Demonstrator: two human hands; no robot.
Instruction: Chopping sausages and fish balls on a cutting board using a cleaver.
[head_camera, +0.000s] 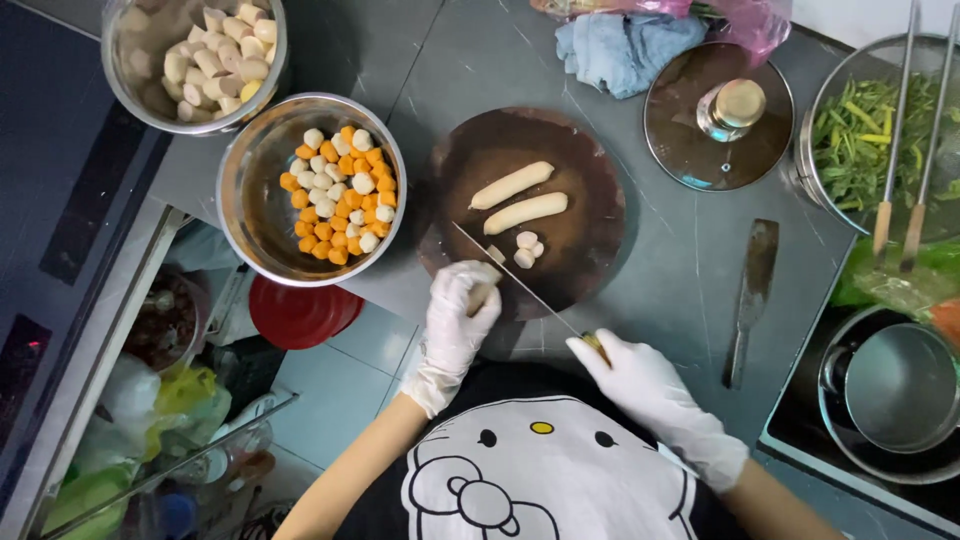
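On a round dark wooden cutting board (590, 190) lie two whole pale sausages (512, 185) (525, 212) and a few cut pieces (527, 248). My left hand (458, 318), in a white glove, pins a sausage (488, 281) at the board's near edge. My right hand (645, 390), also gloved, grips the handle of a thin knife (505, 272) whose blade slants across the sausage beside my left fingers.
A steel bowl of orange and white balls (335, 195) sits left of the board, another bowl of pale pieces (205, 55) behind it. A cleaver (752, 290), a glass lid (718, 115), a pot of greens with chopsticks (880, 135), a blue cloth (625, 48) and an empty pot (895, 390) stand to the right.
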